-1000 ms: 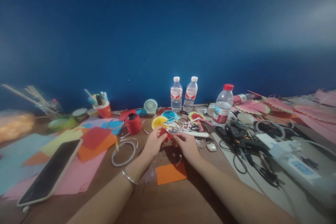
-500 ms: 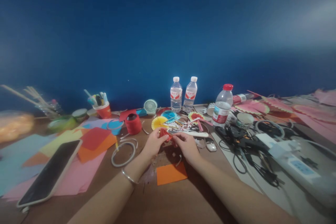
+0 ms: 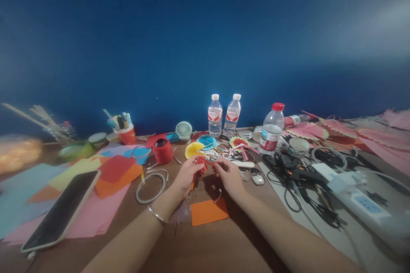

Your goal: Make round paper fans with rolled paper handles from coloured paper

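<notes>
My left hand [image 3: 186, 175] pinches a small piece of pleated red paper [image 3: 201, 165], bunched between thumb and fingers. A bit of orange shows just below that thumb. Close on the right, my right hand [image 3: 230, 178] is closed at the fingertips on a thin reddish strand that runs across from the paper; whether it is thread or a paper strip, I cannot tell. An orange paper sheet [image 3: 209, 212] lies flat below both hands. Just beyond them are a yellow paper fan [image 3: 194, 150] and a blue paper fan [image 3: 207, 141].
A red thread spool [image 3: 162, 151] and a ring of grey tape [image 3: 150, 188] stand left. Farther left, a phone [image 3: 62, 211] rests on coloured paper. Water bottles [image 3: 215, 116] line the back. Black cables [image 3: 301, 179] and a power strip [image 3: 368, 204] lie right.
The pleated red paper has turned and bunched up in my left hand. My right fingertips have drawn slightly away to the right, with the thin strand between the hands.
</notes>
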Demonstrator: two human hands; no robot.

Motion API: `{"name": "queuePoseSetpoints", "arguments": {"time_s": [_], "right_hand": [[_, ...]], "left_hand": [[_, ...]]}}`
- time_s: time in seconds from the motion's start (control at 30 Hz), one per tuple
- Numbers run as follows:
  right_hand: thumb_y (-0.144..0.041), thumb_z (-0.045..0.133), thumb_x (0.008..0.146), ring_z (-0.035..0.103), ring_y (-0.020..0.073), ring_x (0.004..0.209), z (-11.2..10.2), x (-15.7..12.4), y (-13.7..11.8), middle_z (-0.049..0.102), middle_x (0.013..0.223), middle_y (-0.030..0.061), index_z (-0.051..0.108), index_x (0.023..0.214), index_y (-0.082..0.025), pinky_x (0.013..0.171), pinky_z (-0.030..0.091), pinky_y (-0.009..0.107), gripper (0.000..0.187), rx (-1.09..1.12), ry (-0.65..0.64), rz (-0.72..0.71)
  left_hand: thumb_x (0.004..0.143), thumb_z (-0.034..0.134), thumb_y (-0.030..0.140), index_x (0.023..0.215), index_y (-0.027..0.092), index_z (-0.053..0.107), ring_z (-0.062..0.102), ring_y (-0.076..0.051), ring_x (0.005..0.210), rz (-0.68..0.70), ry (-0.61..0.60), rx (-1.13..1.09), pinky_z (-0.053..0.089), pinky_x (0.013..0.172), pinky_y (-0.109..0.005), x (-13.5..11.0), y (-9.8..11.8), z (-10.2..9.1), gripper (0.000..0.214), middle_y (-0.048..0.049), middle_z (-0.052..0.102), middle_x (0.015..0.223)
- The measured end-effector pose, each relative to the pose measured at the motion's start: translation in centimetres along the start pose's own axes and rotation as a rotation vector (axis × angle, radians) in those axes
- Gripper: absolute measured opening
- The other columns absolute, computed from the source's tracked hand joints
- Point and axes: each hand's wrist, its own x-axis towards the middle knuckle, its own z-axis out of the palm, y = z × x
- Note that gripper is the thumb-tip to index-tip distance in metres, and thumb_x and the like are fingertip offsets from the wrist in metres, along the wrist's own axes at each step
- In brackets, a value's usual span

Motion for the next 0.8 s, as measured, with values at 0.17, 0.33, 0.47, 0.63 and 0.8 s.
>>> {"name": "queuePoseSetpoints", "arguments": {"time_s": [0.17,0.33,0.47,0.63,0.8], "right_hand": [[-0.029,0.056,0.072,0.060,0.0192,0.070,0.1,-0.5,-0.3,0.066,0.081,0.0044,0.066,0.084,-0.020,0.062,0.048,0.030,0.018,-0.080,-0.027,-0.045],[-0.025,0.055,0.072,0.061,0.0208,0.080,0.3,-0.9,-0.5,0.068,0.090,0.0047,0.068,0.088,-0.022,0.072,0.047,0.034,0.021,-0.109,-0.046,-0.068],[-0.024,0.056,0.071,0.061,0.0210,0.079,0.5,-1.1,-0.6,0.069,0.088,0.0049,0.068,0.088,-0.021,0.070,0.048,0.033,0.022,-0.072,-0.060,-0.037],[-0.026,0.058,0.070,0.062,0.0216,0.079,0.8,-1.1,-0.6,0.069,0.087,0.0052,0.068,0.089,-0.020,0.068,0.049,0.034,0.022,0.003,-0.071,0.005],[-0.024,0.060,0.068,0.062,0.0218,0.082,1.0,-1.2,-0.8,0.069,0.088,0.0057,0.068,0.088,-0.020,0.075,0.048,0.037,0.021,0.060,-0.087,-0.001]], "left_hand": [[0.072,0.058,0.026,0.095,0.016,0.059,0.051,-0.009,0.059,0.058,0.017,0.019,0.038,0.058,-0.020,0.1,-0.4,-0.3,0.025,0.0012,0.056,0.065],[0.076,0.054,0.032,0.097,0.018,0.058,0.054,-0.012,0.068,0.067,0.014,0.035,0.041,0.065,-0.023,0.2,-0.7,-0.4,0.025,-0.0001,0.057,0.073],[0.075,0.055,0.034,0.095,0.020,0.057,0.055,-0.013,0.070,0.088,-0.006,0.030,0.041,0.067,-0.024,0.1,-0.6,-0.3,0.025,0.0004,0.058,0.075],[0.075,0.055,0.034,0.095,0.020,0.056,0.055,-0.013,0.068,0.085,-0.018,0.020,0.041,0.066,-0.024,0.1,-0.5,-0.2,0.025,0.0009,0.058,0.075],[0.074,0.055,0.037,0.099,0.019,0.055,0.052,-0.013,0.066,0.075,0.008,0.087,0.040,0.059,-0.022,0.0,-0.6,0.0,0.030,-0.0008,0.057,0.078]]}}
